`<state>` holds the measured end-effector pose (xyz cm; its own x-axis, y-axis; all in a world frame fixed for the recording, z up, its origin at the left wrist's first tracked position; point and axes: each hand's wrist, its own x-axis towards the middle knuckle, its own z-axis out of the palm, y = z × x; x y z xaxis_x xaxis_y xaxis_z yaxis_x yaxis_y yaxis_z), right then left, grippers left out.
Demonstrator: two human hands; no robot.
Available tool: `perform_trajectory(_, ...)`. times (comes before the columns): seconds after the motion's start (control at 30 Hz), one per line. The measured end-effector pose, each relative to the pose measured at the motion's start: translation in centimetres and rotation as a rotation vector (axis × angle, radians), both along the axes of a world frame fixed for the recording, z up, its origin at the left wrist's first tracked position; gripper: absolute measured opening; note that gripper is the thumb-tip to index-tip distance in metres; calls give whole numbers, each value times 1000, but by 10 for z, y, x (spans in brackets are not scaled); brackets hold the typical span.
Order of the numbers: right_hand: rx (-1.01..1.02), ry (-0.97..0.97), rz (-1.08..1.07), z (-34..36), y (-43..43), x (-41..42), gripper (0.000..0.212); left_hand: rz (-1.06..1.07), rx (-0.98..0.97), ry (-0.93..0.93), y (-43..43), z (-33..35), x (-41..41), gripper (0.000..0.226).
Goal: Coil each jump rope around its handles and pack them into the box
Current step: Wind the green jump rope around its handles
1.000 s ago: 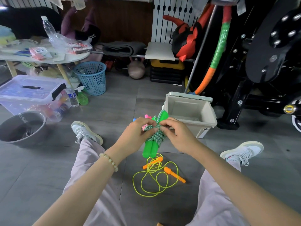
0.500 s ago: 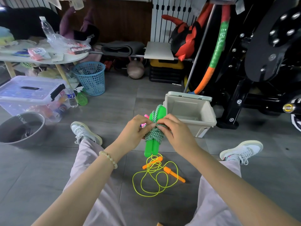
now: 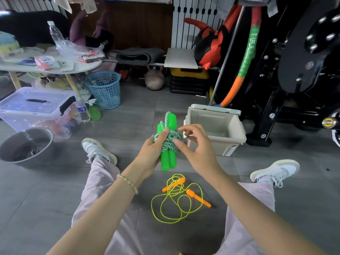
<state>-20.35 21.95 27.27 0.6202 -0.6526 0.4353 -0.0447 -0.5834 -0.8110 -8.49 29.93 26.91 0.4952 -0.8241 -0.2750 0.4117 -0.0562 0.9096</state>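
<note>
My left hand (image 3: 153, 150) grips a jump rope with two green handles (image 3: 168, 160), its green-and-white cord wound tight around them. My right hand (image 3: 196, 146) hovers just to the right of the bundle with loosely curled fingers, holding nothing. Right behind it on the floor stands an open beige box (image 3: 232, 126), its lid tipped back. Between my legs lies a second jump rope (image 3: 176, 201), a loose yellow cord with two orange handles.
My legs and white sneakers (image 3: 97, 150) spread on the grey tile floor. A grey bowl (image 3: 25, 144), a clear lidded bin (image 3: 36, 105) and a blue basket (image 3: 104, 89) sit at the left. Black gym equipment (image 3: 294, 70) fills the right.
My right hand has let go of the cord and drawn slightly to the right. The green bundle now stands more upright in my left hand alone.
</note>
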Motion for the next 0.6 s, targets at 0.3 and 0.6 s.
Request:
perform_trajectory(0.3, -292, 176, -54, 2, 6, 10, 11, 127, 11, 36, -9, -2, 0, 38)
perform_trajectory(0.6, 99, 29, 269, 17, 16, -1, 18, 242, 69, 132, -17, 8, 15, 37)
